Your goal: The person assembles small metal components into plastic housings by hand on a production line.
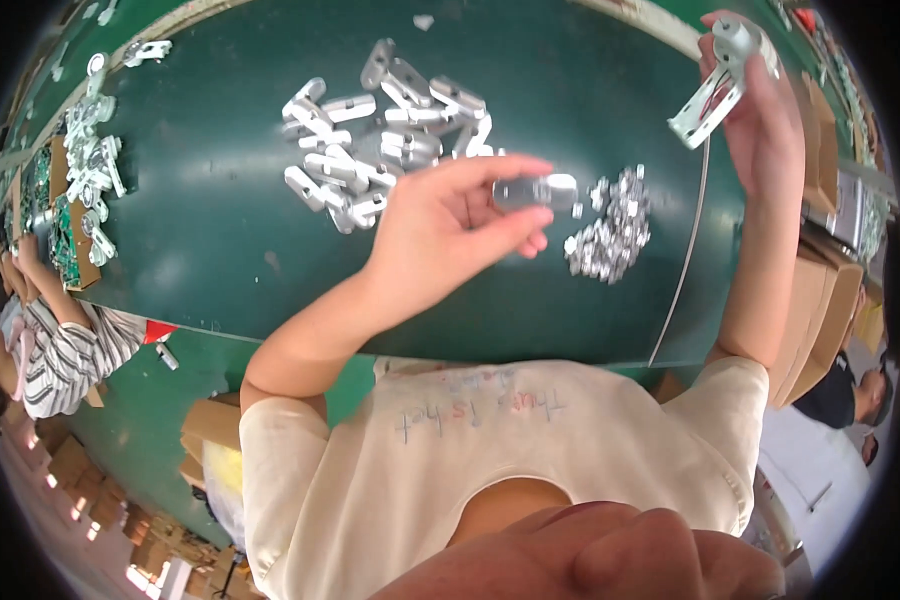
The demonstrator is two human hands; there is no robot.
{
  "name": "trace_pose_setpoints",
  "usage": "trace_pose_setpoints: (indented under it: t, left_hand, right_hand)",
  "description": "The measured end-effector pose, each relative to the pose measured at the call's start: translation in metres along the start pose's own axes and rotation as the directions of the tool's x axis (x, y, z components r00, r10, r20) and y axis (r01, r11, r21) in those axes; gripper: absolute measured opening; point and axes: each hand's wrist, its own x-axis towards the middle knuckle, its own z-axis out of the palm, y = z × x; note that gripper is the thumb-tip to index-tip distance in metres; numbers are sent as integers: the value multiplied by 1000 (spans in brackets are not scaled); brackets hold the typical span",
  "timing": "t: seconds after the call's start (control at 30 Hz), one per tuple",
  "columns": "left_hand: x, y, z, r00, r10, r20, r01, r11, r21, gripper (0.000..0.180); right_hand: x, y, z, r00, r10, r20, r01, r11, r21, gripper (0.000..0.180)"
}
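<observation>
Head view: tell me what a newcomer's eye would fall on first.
Probably the left hand, holding a shiny part near the picture's centre, and the right hand, gripping a pale bracket at the upper right. Next, likely, the loose pile of silvery parts beyond the left hand on the green table, and the heap of tiny metal bits to that hand's right.
</observation>
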Motion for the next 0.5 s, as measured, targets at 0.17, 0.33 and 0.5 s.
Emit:
trace_pose_setpoints:
  t: [0.17,0.33,0.5]
  left_hand:
    - [0,-1,7,988,54,146,-63,996,59,31]
    - [-5,-12,8,978,37,205,-50,997,58,32]
    - [-7,-13,11,976,-3,217,-8,999,50,34]
  right_hand:
    - [-91,-13,-5,983,-57,175,35,991,132,45]
    - [-127,8,19,941,-264,211,283,957,-65,54]
    - [-131,11,30,944,-171,283,219,965,-146,41]
